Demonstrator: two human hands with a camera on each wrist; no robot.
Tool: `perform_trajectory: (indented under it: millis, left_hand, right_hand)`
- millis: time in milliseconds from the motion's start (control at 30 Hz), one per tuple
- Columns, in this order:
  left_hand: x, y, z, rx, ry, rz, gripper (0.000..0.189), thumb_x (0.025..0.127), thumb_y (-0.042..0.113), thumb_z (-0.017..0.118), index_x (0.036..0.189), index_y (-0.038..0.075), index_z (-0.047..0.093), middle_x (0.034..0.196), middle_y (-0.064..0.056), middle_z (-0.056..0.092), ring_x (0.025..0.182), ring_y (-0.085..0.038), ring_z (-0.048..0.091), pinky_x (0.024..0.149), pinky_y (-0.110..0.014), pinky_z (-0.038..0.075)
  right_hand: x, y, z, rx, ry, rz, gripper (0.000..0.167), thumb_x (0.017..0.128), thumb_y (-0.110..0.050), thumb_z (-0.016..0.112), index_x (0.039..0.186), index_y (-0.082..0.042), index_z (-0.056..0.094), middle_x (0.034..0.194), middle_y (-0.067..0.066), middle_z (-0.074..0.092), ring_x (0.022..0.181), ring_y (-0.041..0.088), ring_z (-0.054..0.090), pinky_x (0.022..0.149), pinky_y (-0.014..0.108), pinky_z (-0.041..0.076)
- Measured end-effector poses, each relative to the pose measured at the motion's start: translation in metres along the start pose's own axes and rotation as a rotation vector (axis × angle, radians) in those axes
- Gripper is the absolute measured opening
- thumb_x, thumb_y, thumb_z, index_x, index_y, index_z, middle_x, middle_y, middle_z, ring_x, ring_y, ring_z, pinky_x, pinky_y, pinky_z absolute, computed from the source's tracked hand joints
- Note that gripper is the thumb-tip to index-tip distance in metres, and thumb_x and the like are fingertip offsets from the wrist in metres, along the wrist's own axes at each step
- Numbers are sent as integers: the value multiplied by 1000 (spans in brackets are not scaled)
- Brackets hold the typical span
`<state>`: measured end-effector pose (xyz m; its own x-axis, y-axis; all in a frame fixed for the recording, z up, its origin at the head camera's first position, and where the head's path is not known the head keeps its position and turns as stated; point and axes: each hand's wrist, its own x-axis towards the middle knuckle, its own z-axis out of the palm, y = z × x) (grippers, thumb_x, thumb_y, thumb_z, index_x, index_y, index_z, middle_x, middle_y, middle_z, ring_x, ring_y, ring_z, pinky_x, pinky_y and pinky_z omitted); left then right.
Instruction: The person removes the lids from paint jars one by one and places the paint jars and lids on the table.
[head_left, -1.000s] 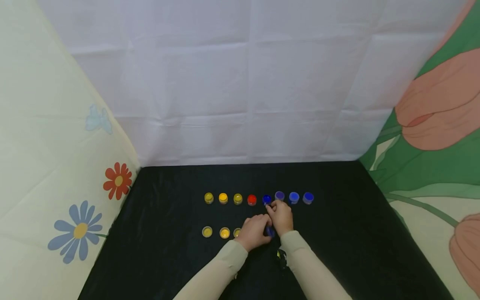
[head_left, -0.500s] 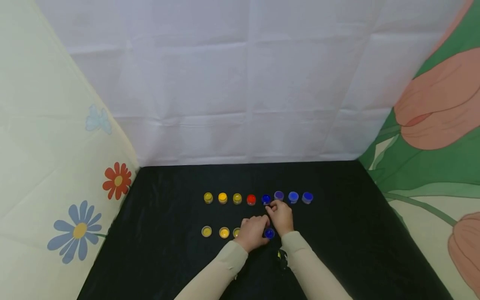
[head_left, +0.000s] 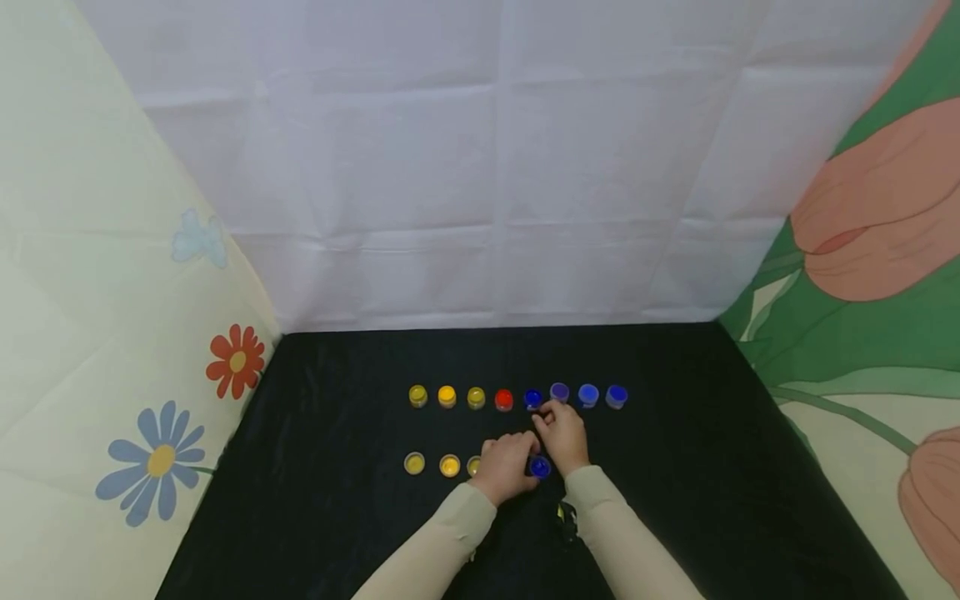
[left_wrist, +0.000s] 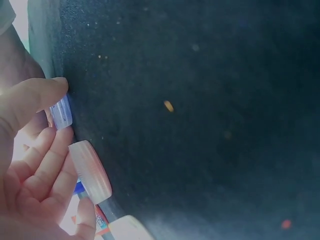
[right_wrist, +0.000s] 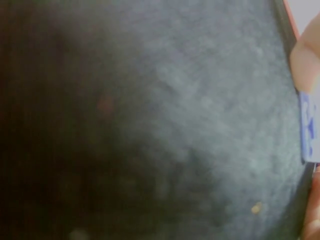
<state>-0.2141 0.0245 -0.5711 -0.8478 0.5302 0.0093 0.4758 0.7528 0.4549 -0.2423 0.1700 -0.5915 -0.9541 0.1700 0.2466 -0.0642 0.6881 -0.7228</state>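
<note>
My left hand [head_left: 506, 468] pinches a small blue lid [head_left: 539, 467] by its edge, between thumb and fingers; in the left wrist view the lid [left_wrist: 62, 112] has a clear bluish side. Beyond it, my right hand [head_left: 564, 432] reaches to a small jar of blue paint [head_left: 532, 399], fingertips right at its side. The right wrist view catches the blue-marked jar [right_wrist: 310, 127] between a finger above and one below, at the image edge. A ridged clear lid with a reddish tint [left_wrist: 91, 172] lies close to the left fingers; my left hand hides it in the head view.
Paint jars stand in a back row: yellow [head_left: 447, 397], red [head_left: 504, 400], purple [head_left: 559, 392] and blue [head_left: 617, 396] among them. Yellow lids [head_left: 414, 463] lie in the front row, one partly behind my left hand. Black cloth [head_left: 322, 517] covers the table; a white sheet [head_left: 495, 167] hangs behind.
The blue lid in my left hand has tipped from a tilted pose to lie with its round face up. The right hand has stayed at the blue jar.
</note>
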Motion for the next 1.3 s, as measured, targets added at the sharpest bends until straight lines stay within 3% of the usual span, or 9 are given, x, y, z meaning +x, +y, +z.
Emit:
perform_trajectory:
  millis: [300,533,667,900,1100,1300]
  left_hand:
    - [-1,0,-1,-5,-3,-12,37,80,25,87,107,17,63,99,4,66,89,-14,60,75,-35,41]
    - [-4,4,-5,22,-12,9,36,82,26,86,109,17,63,97,3,66,88,-15,60,74,-34,42]
    - [-2,8,-7,-8,-29,3,39,84,30,83,114,17,62,100,3,63,91,-15,58,79,-37,44]
    - [10,18,-5,-238,31,-25,46,94,19,68,135,4,56,128,-11,60,115,-24,59,100,-41,49]
    - [31,27,-2,-426,7,-56,68,94,6,59,156,-3,31,157,-22,37,143,-33,40,116,-45,35]
    - [46,32,0,-481,-20,-77,79,88,-4,54,157,-10,16,162,-28,22,148,-36,29,119,-46,29]
  right_hand:
    - [-3,3,1,24,-10,-7,12,90,-3,74,99,2,68,84,11,61,73,22,60,66,36,50]
    - [-3,7,-11,144,-84,15,17,89,3,71,106,4,66,89,13,66,80,24,64,73,37,54]
    - [-5,12,-22,189,-55,50,16,89,5,67,105,5,66,94,16,68,86,28,67,78,37,55]
    - [-5,20,-39,203,21,108,22,92,8,60,114,9,65,108,26,69,99,38,68,87,45,55]
    - [0,20,-44,294,-42,134,43,92,17,47,135,14,53,132,35,58,119,45,60,98,48,51]
    - [3,16,-41,347,-84,138,53,89,22,42,142,18,42,142,38,46,130,49,51,103,50,47]
